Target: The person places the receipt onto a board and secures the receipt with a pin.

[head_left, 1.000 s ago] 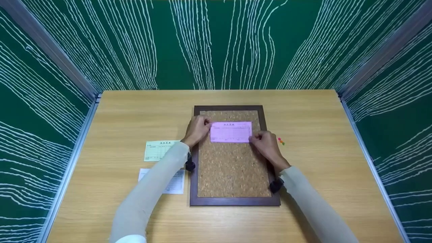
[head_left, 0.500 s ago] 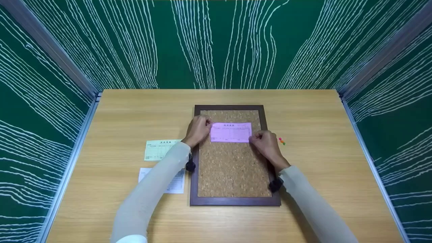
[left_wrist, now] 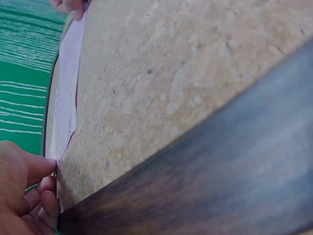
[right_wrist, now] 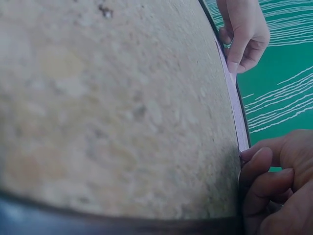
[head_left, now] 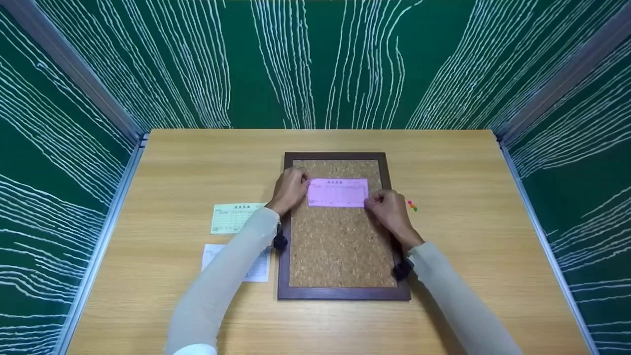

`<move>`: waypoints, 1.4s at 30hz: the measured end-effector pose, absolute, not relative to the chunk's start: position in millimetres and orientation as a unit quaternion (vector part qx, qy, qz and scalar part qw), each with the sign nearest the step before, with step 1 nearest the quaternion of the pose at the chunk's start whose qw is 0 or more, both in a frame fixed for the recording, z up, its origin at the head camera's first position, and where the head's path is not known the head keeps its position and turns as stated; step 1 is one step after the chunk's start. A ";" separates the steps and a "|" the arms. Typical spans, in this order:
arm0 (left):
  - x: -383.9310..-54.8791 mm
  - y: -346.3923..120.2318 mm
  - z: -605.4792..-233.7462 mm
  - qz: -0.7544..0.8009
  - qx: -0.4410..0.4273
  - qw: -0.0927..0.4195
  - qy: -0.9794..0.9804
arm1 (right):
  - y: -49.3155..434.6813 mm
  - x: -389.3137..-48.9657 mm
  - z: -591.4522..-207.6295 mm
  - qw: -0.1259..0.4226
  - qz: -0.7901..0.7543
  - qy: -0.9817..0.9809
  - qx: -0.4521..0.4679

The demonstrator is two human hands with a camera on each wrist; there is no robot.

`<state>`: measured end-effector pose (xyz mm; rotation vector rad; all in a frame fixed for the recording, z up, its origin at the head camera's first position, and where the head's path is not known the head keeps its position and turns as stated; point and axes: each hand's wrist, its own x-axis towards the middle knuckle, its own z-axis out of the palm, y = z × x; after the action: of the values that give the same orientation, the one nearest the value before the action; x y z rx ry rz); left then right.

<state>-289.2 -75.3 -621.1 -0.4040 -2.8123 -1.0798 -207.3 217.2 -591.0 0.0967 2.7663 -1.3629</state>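
A pink printed paper slip (head_left: pixel 338 193) lies across the upper part of a cork board (head_left: pixel 342 246) with a dark brown frame. My left hand (head_left: pixel 290 190) pinches the slip's left edge between thumb and fingers, reaching over the frame's left side. At the slip's lower right corner, my right hand (head_left: pixel 389 209) pinches the paper with curled fingers. In the left wrist view the pink slip (left_wrist: pixel 68 88) stretches between both hands, close over the cork. The right wrist view shows the slip (right_wrist: pixel 235 107) almost edge-on.
Left of the board lie a green printed slip (head_left: pixel 234 218) and a white printed slip (head_left: pixel 260 268), both partly covered by the left sleeve. Several small coloured pins (head_left: pixel 412 205) sit on the wooden table (head_left: pixel 468 197) just right of the board. Green walls with white lines surround the table.
Both hands keep their pinch on the pink slip at nearly the same spot. Only a very slight shift of the whole view shows.
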 end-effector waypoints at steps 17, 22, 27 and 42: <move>-295.0 -78.8 -624.3 -0.366 -0.111 0.029 -0.924 | 217.1 -207.1 -595.8 0.002 -0.442 0.897 0.030; -300.5 -78.9 -636.9 -0.361 -0.103 0.030 -0.926 | 217.1 -206.5 -594.3 0.013 -0.449 0.893 0.034; -303.5 -78.8 -643.6 -0.354 -0.107 0.036 -0.928 | 217.7 -206.9 -593.1 0.015 -0.442 0.896 0.028; -298.2 -77.3 -637.1 -0.352 -0.103 0.045 -0.929 | 220.0 -206.4 -589.5 0.013 -0.427 0.904 -0.001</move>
<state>-298.2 -77.3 -637.1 -0.3140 -2.8400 -1.0742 -206.4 220.0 -589.5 -0.0020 2.8166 -1.3299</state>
